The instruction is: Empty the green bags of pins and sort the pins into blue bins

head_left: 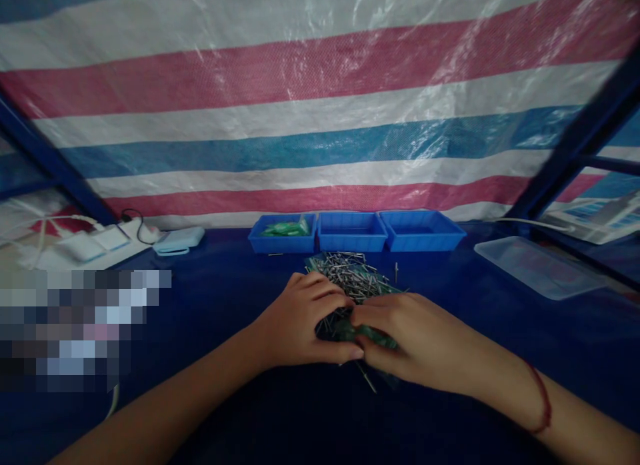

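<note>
A heap of thin silvery metal pins (350, 275) lies on dark green plastic in the middle of the table. My left hand (310, 315) curves over the near left side of the heap, its fingers bent and its thumb apart, pointing right. Between the thumb and fingers of my right hand (400, 332) is a crumpled part of a green plastic bag (373, 333). The fingertips of both hands come close together at the near side of the heap. One loose pin (367, 378) pokes out below my right hand. Shadow hides what lies under my palms.
Behind the heap, a blue bin with green packets (287, 228) stands beside a blue middle bin (352, 242) and a blue right bin (425, 242). A clear plastic lid (535, 268) lies right. A power strip (95, 245) and a light blue case (179, 240) lie left.
</note>
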{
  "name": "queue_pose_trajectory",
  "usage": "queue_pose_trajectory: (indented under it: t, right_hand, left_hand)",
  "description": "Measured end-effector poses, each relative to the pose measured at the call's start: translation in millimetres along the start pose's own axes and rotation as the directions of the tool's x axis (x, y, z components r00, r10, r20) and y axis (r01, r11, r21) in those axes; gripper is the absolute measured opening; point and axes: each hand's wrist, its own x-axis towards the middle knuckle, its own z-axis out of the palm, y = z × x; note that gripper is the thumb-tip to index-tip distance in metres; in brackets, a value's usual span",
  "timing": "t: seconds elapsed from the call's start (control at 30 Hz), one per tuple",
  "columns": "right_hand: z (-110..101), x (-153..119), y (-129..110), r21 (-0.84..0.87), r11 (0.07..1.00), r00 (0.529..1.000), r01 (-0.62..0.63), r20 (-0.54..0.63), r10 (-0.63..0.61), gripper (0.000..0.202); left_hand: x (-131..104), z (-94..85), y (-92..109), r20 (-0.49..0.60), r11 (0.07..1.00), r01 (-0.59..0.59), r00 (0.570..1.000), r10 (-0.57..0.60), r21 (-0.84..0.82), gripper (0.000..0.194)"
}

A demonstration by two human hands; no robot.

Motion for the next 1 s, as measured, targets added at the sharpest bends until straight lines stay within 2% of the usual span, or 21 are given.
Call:
queue_pose_trajectory:
  t: [0.13, 0.23, 0.3, 0.37, 0.4, 0.47, 0.53, 0.6, 0.67, 0.73, 0.77, 0.83, 0.9, 0.93, 1.0]
  right_hand:
    - [1, 1, 2, -0.033, 0.999, 0.988, 0.028, -0.153, -0.033, 0.022]
    - [3, 2, 2, 0.055, 0.993, 0.950, 0.101, -0.302, -0.080, 0.021]
    - [5, 4, 3, 0.169, 0.979, 0.907, 0.118, -0.420, -0.037, 0.015]
    - [7, 6, 4, 0.288, 0.955, 0.867, 0.073, -0.491, 0.082, 0.013]
    - [9, 7, 5, 0.346, 0.937, 0.861, 0.040, -0.488, 0.144, 0.019]
    - [13, 10, 7, 0.455, 0.890, 0.881, -0.011, -0.417, 0.224, 0.028]
    - [18, 11, 9, 0.538, 0.842, 0.910, -0.037, -0.330, 0.250, 0.021]
    - [20, 12, 9, 0.554, 0.832, 0.911, -0.044, -0.319, 0.260, 0.017]
    - [19, 10, 8, 0.470, 0.883, 0.888, -0.014, -0.400, 0.227, 0.015]
    - [15, 7, 8, 0.269, 0.961, 0.850, 0.066, -0.519, 0.087, 0.007]
    - [13, 6, 8, 0.141, 0.984, 0.825, 0.112, -0.565, -0.013, 0.008]
    - [8, 2, 9, -0.093, 0.978, 0.773, 0.185, -0.601, -0.203, 0.018]
    - [5, -1, 11, -0.225, 0.950, 0.739, 0.218, -0.598, -0.311, 0.025]
    - [4, -2, 12, -0.254, 0.940, 0.730, 0.227, -0.595, -0.336, 0.027]
    - [5, -3, 13, -0.278, 0.931, 0.728, 0.236, -0.584, -0.359, 0.031]
  left_hand:
    - [0, 2.9, 2, -0.017, 1.000, 0.017, 1.000, -0.018, -0.021, 0.036]
    - [0, 5.5, 4, -0.101, 0.997, 0.055, 0.993, -0.060, -0.051, 0.024]
    - [0, 6.5, 5, -0.179, 0.987, 0.116, 0.974, -0.136, -0.115, 0.020]
    - [1, 6.9, 6, -0.218, 0.946, 0.199, 0.942, -0.256, -0.255, 0.018]
    - [1, 7.1, 6, -0.214, 0.908, 0.238, 0.922, -0.323, -0.345, 0.017]
    - [1, 7.6, 6, -0.186, 0.818, 0.276, 0.890, -0.416, -0.505, 0.016]
    - [1, 9.2, 7, -0.168, 0.752, 0.270, 0.877, -0.449, -0.601, 0.017]
    - [1, 11.7, 8, -0.174, 0.721, 0.249, 0.873, -0.456, -0.646, 0.017]
    - [1, 14.0, 9, -0.185, 0.693, 0.223, 0.867, -0.463, -0.686, 0.021]
    - [2, 14.6, 9, -0.202, 0.632, 0.195, 0.842, -0.500, -0.750, 0.034]
    - [3, 14.0, 10, -0.190, 0.577, 0.188, 0.825, -0.532, -0.795, 0.043]
    - [5, 11.4, 9, -0.081, 0.415, 0.210, 0.809, -0.582, -0.885, 0.057]
    - [5, 8.5, 8, 0.070, 0.296, 0.267, 0.839, -0.540, -0.917, 0.060]
    - [6, 7.4, 8, 0.128, 0.279, 0.296, 0.860, -0.493, -0.914, 0.056]
    - [5, 6.8, 7, 0.161, 0.306, 0.306, 0.894, -0.419, -0.902, 0.043]
